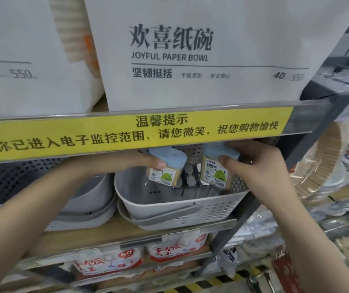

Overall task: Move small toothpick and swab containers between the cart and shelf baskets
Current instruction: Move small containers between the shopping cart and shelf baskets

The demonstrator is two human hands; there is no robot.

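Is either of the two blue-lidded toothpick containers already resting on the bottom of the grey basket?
No, the left hand and right hand each hold a toothpick container above the grey basket.

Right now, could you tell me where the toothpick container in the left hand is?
The left hand holds its toothpick container over the grey basket, under the yellow sign.

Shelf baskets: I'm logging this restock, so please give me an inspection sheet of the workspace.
Surface: wooden shelf under a yellow notice strip.
Job's things: two blue-lidded toothpick containers, left one, right one, held above the pale basket.
Clutter: grey tub beside the basket.
Grippers: left hand and right hand each grip one container.
Cables: nothing seen.
Surroundings: paper bowl packs above, red-labelled packs below.
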